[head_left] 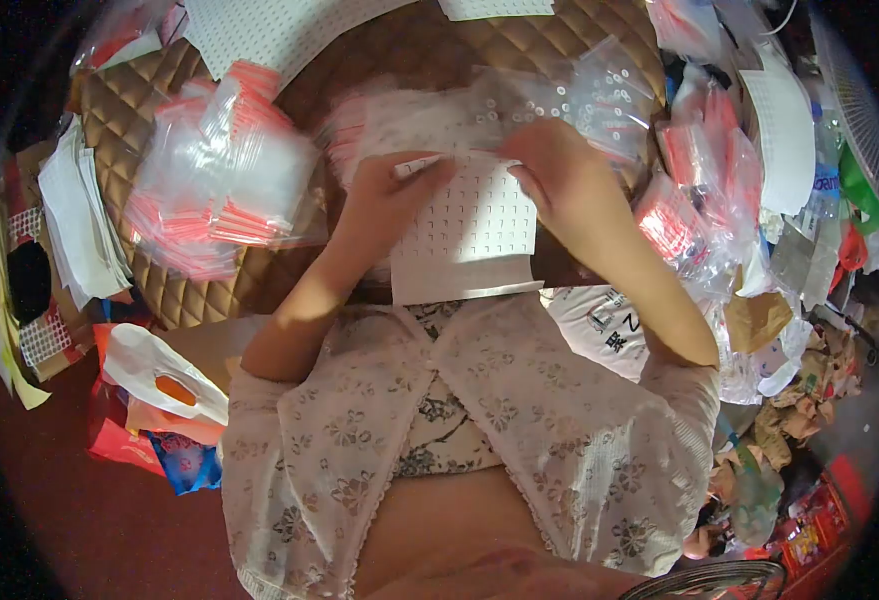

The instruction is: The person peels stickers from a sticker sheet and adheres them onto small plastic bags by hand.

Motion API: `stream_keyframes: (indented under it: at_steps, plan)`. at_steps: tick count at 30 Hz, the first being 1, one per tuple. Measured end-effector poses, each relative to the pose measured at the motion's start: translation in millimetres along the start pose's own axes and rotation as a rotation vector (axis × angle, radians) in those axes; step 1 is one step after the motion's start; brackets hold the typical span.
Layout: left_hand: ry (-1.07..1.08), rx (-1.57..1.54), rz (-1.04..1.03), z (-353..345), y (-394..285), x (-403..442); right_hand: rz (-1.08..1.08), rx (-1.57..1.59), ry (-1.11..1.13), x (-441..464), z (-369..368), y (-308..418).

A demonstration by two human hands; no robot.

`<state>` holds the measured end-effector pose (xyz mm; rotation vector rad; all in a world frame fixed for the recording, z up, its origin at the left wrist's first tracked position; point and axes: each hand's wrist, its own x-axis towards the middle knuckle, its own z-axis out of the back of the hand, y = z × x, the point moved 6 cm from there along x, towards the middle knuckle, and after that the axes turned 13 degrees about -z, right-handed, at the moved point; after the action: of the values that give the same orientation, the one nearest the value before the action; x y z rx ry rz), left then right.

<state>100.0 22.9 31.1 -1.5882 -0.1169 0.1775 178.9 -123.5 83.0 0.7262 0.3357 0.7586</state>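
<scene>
A white sheet (474,222) with rows of small dark marks lies in front of my body, over more white paper. At its upper left, my left hand (395,195) is closed, thumb and fingers pinching the sheet's top edge. My right hand (557,172) is at the upper right corner, its fingers bent and blurred; what they hold, if anything, is hidden. Just beyond the hands lie clear bags (399,115) with red edges. Clear bags with small round white pieces (599,95) are behind my right hand.
A pile of red-edged clear bags (224,170) lies left on the brown quilted surface (119,130). Paper stacks (79,215) stand at the far left. More dotted sheets (279,30) lie at the back. Packed bags (694,190), a bottle (825,180) and a fan (864,120) are at right.
</scene>
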Motion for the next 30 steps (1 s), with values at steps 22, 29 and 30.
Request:
stream_keyframes:
  at_steps: [22, 29, 30]
  plan:
    - [0.283, 1.099, -0.606, -51, 21, -28, -0.1, -0.113, 0.194, 82, -14, -53]
    - [0.234, 1.138, -0.698, -51, 20, -26, -0.031, -0.268, 0.129, 79, -40, -42]
    - [0.225, 1.143, -0.703, -51, 20, -27, -0.116, -0.386, 0.062, 80, -30, -41]
